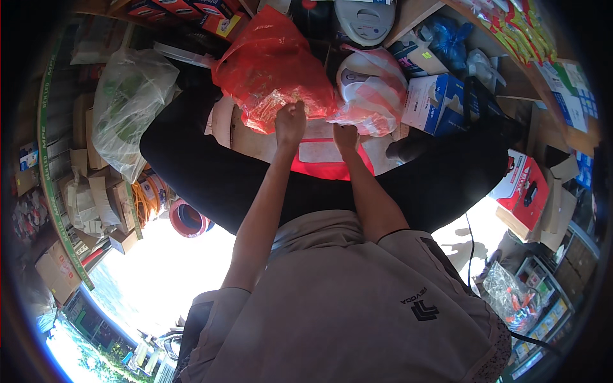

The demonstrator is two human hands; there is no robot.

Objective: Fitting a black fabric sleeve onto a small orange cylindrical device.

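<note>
A large red plastic bag [271,64], bulging with contents I cannot make out, stands in front of my legs. My left hand [290,124] is closed against its lower front, with the fingers curled at the crinkled plastic. To the right sits a red-and-white striped plastic bag [377,96] with a round white object inside. My right hand [346,137] is closed at this bag's lower left edge, near the red bag's corner. What its fingers grip is hidden. Below both hands, a flat red-and-white thing [322,159] lies between my legs.
A clear plastic bag [134,96] is at the left, above open cardboard boxes [89,204]. At the right are a blue-and-white box [434,102] and a red-and-white box [527,191]. A grey-white appliance [364,22] stands at the back. Packed shelves curve around both sides.
</note>
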